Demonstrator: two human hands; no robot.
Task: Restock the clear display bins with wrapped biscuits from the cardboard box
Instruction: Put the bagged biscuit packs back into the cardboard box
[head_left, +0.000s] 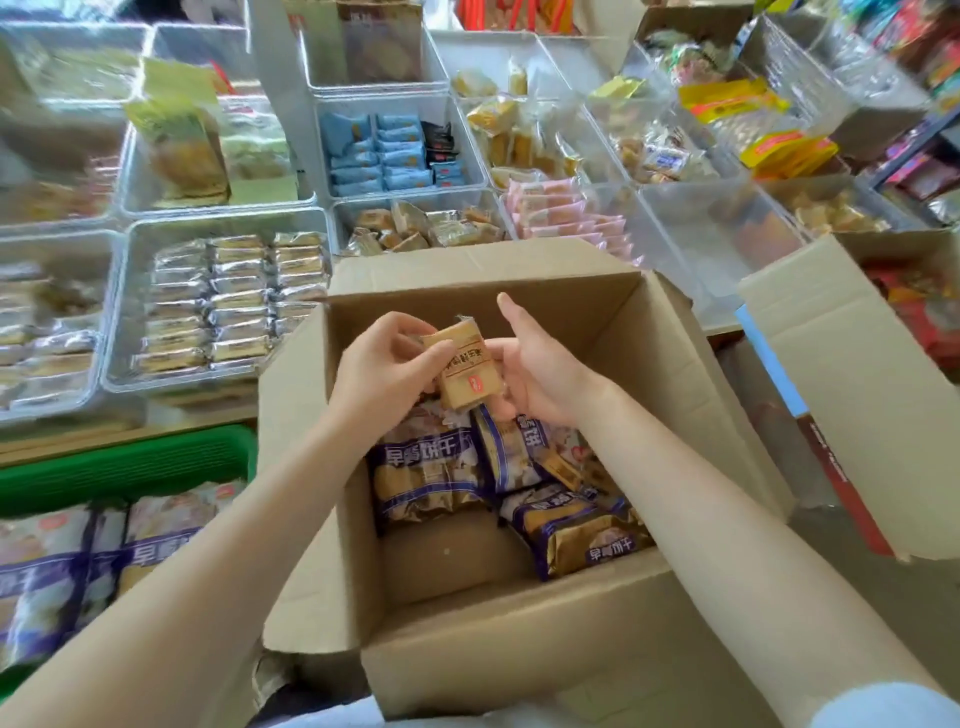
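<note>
Right now both hands are over the open cardboard box (519, 649), sharing a small stack of tan wrapped biscuits (470, 371). The left hand (387, 371) curls its fingers and thumb round the stack's left side; the right hand (535, 371) cups it from the right and underneath, thumb sticking up toward the box's far wall. The stack sits tilted, above the box's contents and clear of them.

Down inside the box, purple-and-gold biscuit bags (431, 475) lie jumbled toward the far and right walls, and bare cardboard floor shows at the near left corner. The flaps are folded outward.

Beyond the box's far edge stands the rows of clear display bins (117, 306). The one at the box's far left corner holds neat columns of silver-wrapped packets (234, 301). Just behind the far flap is a bin of loose tan-wrapped pieces (421, 228), with pink packets (566, 213) to its right and blue packets (384, 156) behind it.

Left of the box, a green crate (130, 462) shows above more purple bags (78, 561). To the right stands another opened carton (852, 405).
</note>
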